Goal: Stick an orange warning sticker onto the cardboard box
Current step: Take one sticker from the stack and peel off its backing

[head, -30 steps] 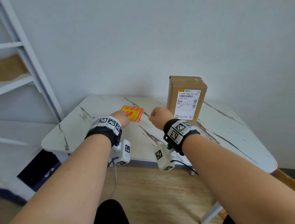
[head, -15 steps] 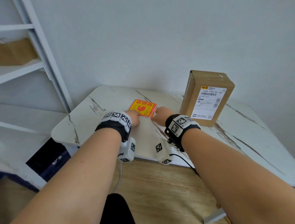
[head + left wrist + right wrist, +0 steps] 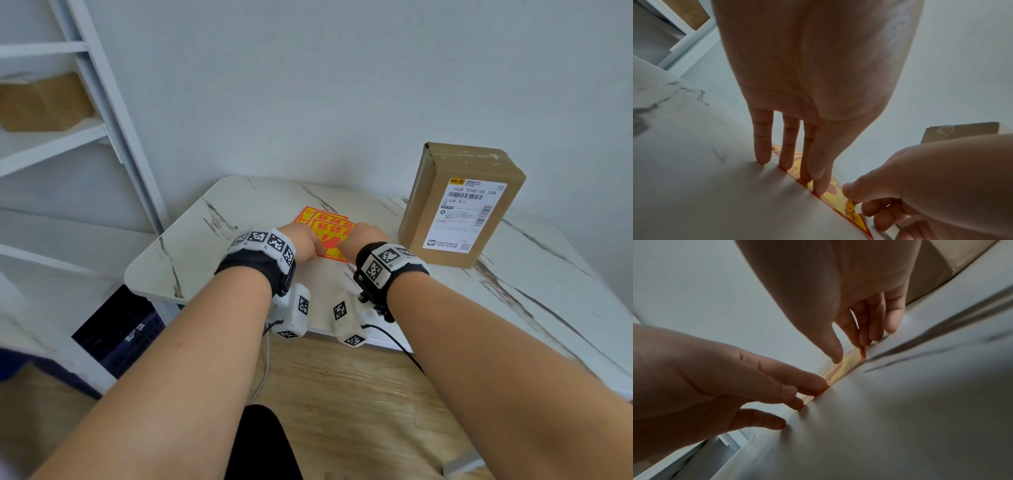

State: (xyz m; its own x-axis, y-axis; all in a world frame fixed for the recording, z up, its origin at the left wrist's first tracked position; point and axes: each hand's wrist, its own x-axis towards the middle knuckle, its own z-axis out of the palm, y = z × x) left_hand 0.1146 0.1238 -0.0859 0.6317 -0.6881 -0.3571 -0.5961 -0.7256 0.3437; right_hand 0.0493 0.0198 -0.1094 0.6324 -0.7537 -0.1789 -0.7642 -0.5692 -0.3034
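Observation:
A small stack of orange warning stickers lies flat on the white marble table. My left hand presses straight fingers on the stack's left edge. My right hand is at the stack's near right corner. Its thumb lies on top of the sticker and its fingertips lift the red corner edge. The cardboard box with a white shipping label stands upright to the right, apart from both hands.
A white shelf frame stands at the left with a brown box on it. A dark crate sits on the floor under the table's left corner. The wall runs close behind the table.
Both hands have come forward and down onto the sticker stack. The right hand, a loose fist in the air a second ago, now pinches a corner. The head has turned left.

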